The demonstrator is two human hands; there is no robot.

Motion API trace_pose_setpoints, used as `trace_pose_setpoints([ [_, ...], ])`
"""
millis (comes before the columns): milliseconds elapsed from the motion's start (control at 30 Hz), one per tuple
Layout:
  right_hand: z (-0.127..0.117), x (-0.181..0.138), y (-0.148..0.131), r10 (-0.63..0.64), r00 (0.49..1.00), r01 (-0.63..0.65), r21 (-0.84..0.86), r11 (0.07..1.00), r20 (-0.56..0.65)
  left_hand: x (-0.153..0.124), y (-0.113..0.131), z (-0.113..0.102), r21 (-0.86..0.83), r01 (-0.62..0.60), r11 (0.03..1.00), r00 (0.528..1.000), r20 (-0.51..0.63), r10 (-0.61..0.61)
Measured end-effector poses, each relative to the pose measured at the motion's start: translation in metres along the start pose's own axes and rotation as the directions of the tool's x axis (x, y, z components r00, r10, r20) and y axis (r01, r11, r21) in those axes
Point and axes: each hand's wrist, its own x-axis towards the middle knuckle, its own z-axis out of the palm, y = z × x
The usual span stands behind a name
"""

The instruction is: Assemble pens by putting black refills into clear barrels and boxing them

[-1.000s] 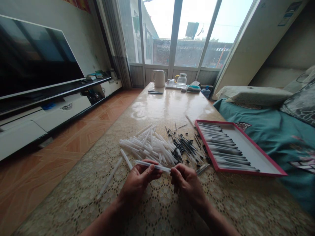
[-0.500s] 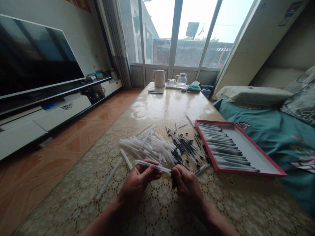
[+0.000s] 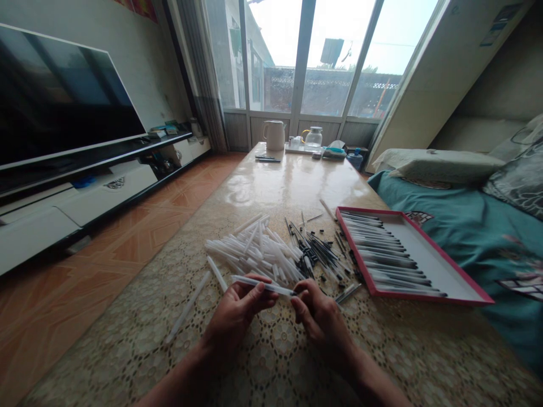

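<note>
My left hand pinches a clear white pen barrel, held almost level above the table. My right hand is closed at the barrel's right end, its fingertips on the dark tip there. Just beyond my hands lies a heap of clear pen barrels. To its right is a heap of black refills and small caps. A red-edged tray at the right holds a row of assembled pens.
The long table carries a lace-patterned cover; at its far end stand a white kettle and a glass jug. A teal bed runs along the right. A television on a low unit lines the left wall.
My right hand has slid slightly left along the barrel's end, closing in on the tip. My left hand and the barrel stay almost still.
</note>
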Motion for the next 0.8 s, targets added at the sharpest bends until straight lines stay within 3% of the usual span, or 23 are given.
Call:
trace_pose_setpoints([
  [567, 0.002, -0.0006, 0.0048, -0.022, 1.0, 0.023, -0.071, 0.997, 0.021, 0.0004, 0.0016, -0.0001, 0.021, 0.018, 1.0, 0.999, 0.033, -0.019],
  [800, 0.0038, -0.0008, 0.0042, -0.029, 0.999, 0.026, -0.064, 0.998, -0.04, 0.001, 0.0008, -0.0015, 0.013, 0.009, 1.0, 1.0, 0.023, -0.009],
])
